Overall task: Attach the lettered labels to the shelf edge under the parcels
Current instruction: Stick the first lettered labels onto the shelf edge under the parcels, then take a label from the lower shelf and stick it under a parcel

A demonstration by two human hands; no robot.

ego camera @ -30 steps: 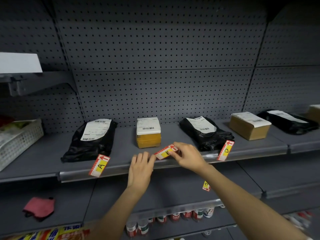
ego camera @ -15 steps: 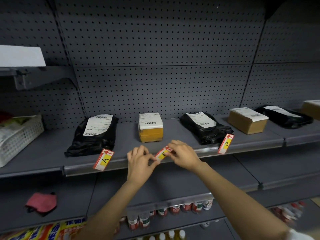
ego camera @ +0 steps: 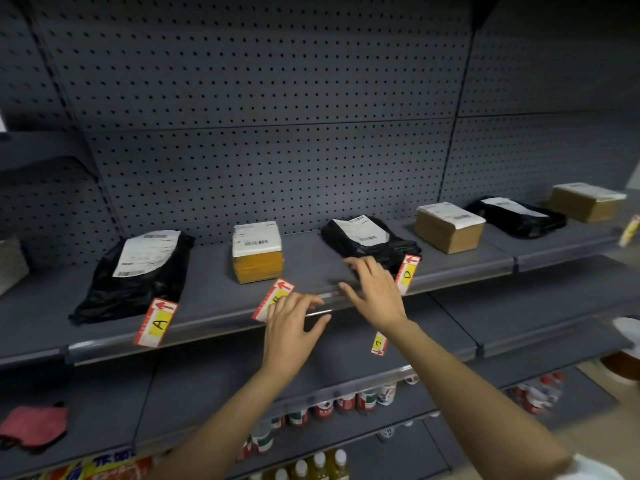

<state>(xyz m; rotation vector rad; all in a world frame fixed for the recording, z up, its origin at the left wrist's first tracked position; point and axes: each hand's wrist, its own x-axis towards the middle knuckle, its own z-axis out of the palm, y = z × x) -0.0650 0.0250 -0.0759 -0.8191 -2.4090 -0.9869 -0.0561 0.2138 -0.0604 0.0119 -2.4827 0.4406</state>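
Three red-and-yellow labels hang on the shelf edge (ego camera: 214, 329): label A (ego camera: 156, 322) under the left black parcel (ego camera: 138, 271), a second label (ego camera: 275, 295) under the small yellow box (ego camera: 257, 252), and label D (ego camera: 408, 273) under the middle black parcel (ego camera: 370, 242). My left hand (ego camera: 289, 329) is spread open just right of the second label, partly covering its letter. My right hand (ego camera: 375, 292) is open too, fingers over the rail beside label D. Another label (ego camera: 378, 342) lies on the shelf below.
Further right stand a brown box (ego camera: 448, 226), a black parcel (ego camera: 516, 216) and another brown box (ego camera: 585, 202). A red cloth (ego camera: 33, 426) lies on the lower left shelf. Bottles (ego camera: 346, 401) fill the lowest shelves. A white basket (ego camera: 12, 263) sits far left.
Both hands have let go of the second label, which now hangs on the shelf edge. My right hand has slid right toward label D. The view has shifted to the right.
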